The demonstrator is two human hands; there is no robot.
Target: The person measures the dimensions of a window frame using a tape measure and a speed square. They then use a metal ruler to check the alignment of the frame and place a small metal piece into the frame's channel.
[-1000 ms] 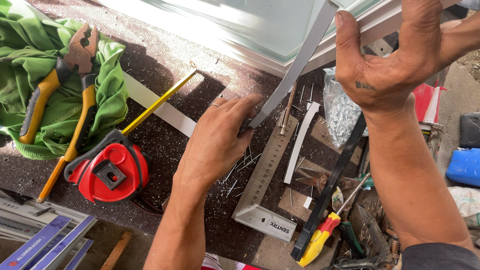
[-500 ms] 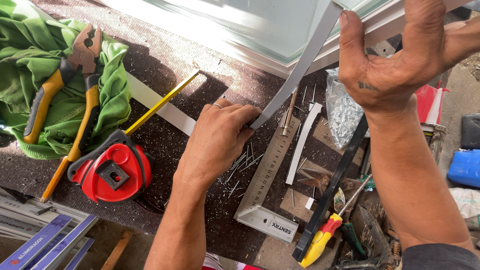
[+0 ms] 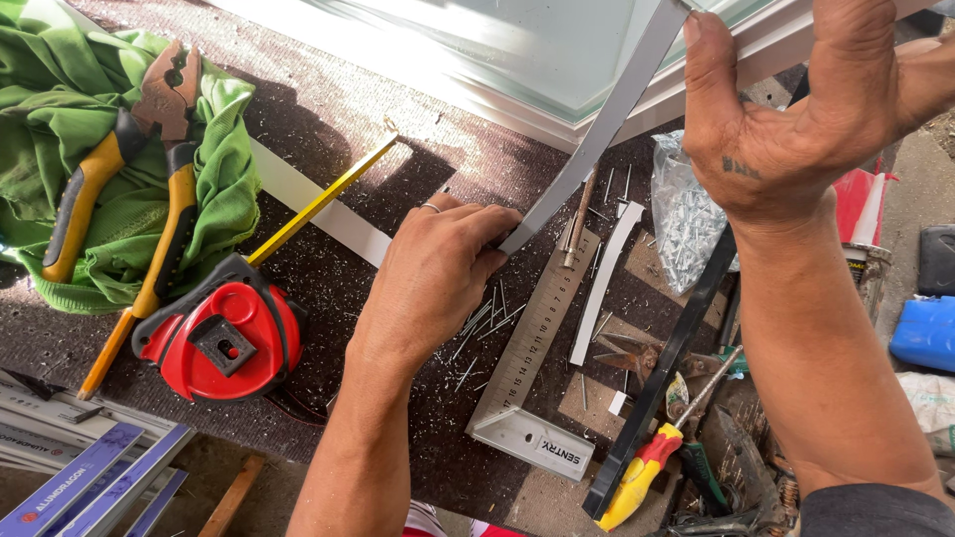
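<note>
A thin grey metal strip [image 3: 607, 124] runs diagonally from the middle of the bench up to the top right. My left hand [image 3: 438, 273] is closed on its lower end, a ring on one finger. My right hand [image 3: 796, 119] grips its upper end beside the white window frame [image 3: 517, 99]. Below the strip lies a metal try square [image 3: 532, 363] on the dark mat, with metal shavings scattered around it.
A red tape measure [image 3: 221, 338] with its yellow blade pulled out sits at the left, next to pliers [image 3: 129, 169] on a green cloth [image 3: 60, 109]. A bag of screws [image 3: 688, 214], a red-and-yellow screwdriver [image 3: 647, 472], a black bar [image 3: 667, 363] and aluminium profiles [image 3: 80, 467] lie around.
Both hands and the strip have barely moved; the view has shifted slightly.
</note>
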